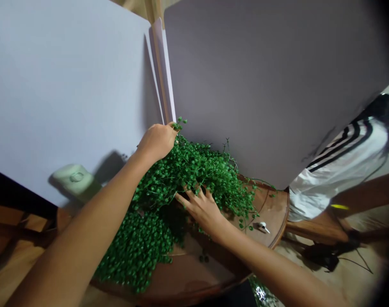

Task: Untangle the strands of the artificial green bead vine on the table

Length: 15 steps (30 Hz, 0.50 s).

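A bushy green plant (pixel 194 166) with small round leaves spreads over a round brown table. My left hand (pixel 158 140) is at its upper left, fingers closed on a sprig (pixel 179 123) that sticks up above the rest. Against the front of the foliage my right hand (pixel 203 209) lies with fingers spread, their tips partly lost among the leaves. A second green mass of leaves (pixel 133 251) hangs lower left, partly behind my left forearm. Whatever pot holds the plant is hidden in shadow and leaves.
Two pale panels (pixel 245 76) meet behind the plant. A pale green container (pixel 75 181) stands left of my left forearm. On the table's right side lies a small white object (pixel 262 227). A person in a white striped sleeve (pixel 341 157) sits at the right.
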Motion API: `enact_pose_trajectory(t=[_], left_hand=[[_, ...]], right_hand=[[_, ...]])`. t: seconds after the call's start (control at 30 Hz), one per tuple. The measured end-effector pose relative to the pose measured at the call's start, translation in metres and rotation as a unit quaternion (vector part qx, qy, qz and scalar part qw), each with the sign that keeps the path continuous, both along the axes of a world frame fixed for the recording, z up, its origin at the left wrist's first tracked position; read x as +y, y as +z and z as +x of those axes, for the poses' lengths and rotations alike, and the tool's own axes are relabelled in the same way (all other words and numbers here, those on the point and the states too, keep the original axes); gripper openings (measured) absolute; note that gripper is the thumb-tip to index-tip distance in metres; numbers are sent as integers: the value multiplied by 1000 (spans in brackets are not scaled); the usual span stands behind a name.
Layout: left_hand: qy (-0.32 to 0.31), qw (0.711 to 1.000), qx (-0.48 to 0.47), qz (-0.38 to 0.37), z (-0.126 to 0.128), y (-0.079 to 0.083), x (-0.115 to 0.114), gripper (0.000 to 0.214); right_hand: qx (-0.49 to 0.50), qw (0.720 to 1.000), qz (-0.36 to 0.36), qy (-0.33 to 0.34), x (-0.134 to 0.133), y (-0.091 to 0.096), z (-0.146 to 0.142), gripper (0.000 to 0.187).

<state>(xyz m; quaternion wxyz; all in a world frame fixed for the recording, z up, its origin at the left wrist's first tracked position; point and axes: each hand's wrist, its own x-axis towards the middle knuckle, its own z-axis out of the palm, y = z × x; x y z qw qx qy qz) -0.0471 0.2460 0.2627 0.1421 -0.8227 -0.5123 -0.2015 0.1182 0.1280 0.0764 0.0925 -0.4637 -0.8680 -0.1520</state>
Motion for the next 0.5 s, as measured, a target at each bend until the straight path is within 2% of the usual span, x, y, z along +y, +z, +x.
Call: enact_pose_trajectory(t=[0.13, 0.3, 0.4, 0.47, 0.5], left_hand=[[-48, 999, -23, -2, -11, -2, -14, 46], [-77, 997, -4, -14, -43, -7, -35, 29], [-108, 991, 0, 84, -56, -17, -63, 31], [-137, 976, -32, 169, -56, -32, -89, 28], [-174, 963, -51, 198, -54, -42, -102, 25]], right_hand=[[-22, 998, 49, 22, 21, 13, 2, 80], [-47, 989, 139, 19, 36, 47, 6, 57], [-52, 982, 178, 17, 45, 60, 7, 56], [-47, 978, 204, 15, 52, 64, 7, 58], [-45, 976, 214, 14, 56, 66, 7, 59]])
